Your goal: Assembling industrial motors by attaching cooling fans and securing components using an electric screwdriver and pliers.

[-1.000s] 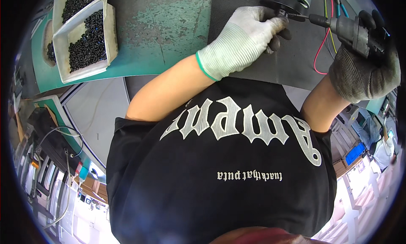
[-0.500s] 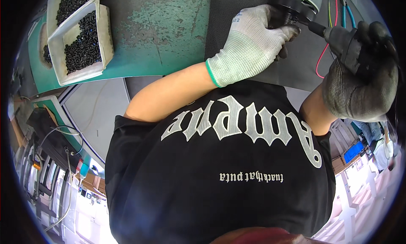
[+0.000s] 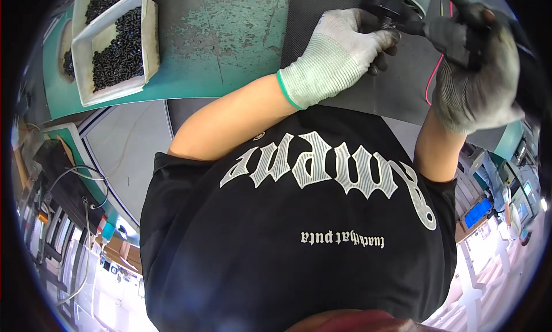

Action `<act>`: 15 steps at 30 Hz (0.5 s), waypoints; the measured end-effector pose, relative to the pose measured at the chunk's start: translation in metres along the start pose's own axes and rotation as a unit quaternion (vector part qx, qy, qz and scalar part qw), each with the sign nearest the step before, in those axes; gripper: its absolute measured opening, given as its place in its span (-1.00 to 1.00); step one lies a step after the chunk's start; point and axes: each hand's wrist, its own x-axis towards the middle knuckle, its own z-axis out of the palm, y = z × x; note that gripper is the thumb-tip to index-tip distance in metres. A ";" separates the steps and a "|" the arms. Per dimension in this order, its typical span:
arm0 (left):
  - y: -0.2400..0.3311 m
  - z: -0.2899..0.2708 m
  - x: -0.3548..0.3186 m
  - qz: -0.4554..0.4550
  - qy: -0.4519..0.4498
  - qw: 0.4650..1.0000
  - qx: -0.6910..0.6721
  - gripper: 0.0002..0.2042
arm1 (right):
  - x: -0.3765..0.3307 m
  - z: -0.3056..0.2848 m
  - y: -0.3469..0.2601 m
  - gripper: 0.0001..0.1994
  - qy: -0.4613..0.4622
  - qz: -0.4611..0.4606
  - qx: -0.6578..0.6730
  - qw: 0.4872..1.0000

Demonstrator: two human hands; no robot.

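My left hand (image 3: 351, 50), in a pale knit glove with dark fingertips and a green cuff, is closed at a round black part (image 3: 390, 5) near the top edge. A short ribbed shaft juts from this part between my thumb and fingers; the fingertips are partly hidden. My right hand (image 3: 480, 87), gloved in dark grey, is wrapped around a black power screwdriver (image 3: 445, 37). Its narrow nose points left and meets the shaft area beside my left fingertips; whether it touches cannot be made out.
Two white bins (image 3: 150, 41) of small black screws (image 3: 119, 53) stand at the far left on the worn green mat (image 3: 221, 35). A black textured mat (image 3: 302, 21) lies under my left hand. A red wire (image 3: 432, 79) runs beside the right hand.
My right hand and the screwdriver have moved up and left, bringing the nose nearer the shaft. The left hand keeps its grip on the part.
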 end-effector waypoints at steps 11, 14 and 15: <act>-0.020 0.015 0.009 -0.076 -0.071 0.924 -0.368 -0.79 | 0.047 -0.050 0.011 -0.82 -0.030 -0.120 0.150 0.981; -0.026 0.013 0.013 -0.129 -0.113 0.862 -0.477 -0.72 | 0.067 -0.096 0.028 -0.87 -0.029 -0.127 0.117 0.985; -0.027 0.011 0.012 -0.144 -0.137 0.832 -0.518 -0.68 | 0.073 -0.110 0.033 -0.82 0.014 -0.095 0.073 0.993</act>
